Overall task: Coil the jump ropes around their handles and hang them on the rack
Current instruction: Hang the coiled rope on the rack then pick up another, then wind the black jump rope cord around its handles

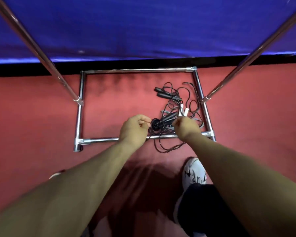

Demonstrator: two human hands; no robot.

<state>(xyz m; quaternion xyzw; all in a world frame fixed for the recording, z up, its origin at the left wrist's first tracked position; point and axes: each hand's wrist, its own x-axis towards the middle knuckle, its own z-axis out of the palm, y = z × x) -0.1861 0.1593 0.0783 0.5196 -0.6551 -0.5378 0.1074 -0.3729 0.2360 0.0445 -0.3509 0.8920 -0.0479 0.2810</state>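
Reaching down over the rack base point(109, 139), both hands work at a tangle of jump ropes point(176, 106) lying on the red floor point(32, 117) inside the chrome frame, toward its right side. The left hand point(133, 129) has its fingers curled, pinching a thin black cord point(161, 147) beside a black handle point(167, 117); the right hand point(186, 128) is fisted close to white handles point(186, 111) (what it grips cannot be told). A white sneaker point(194, 171) stands just before the frame.
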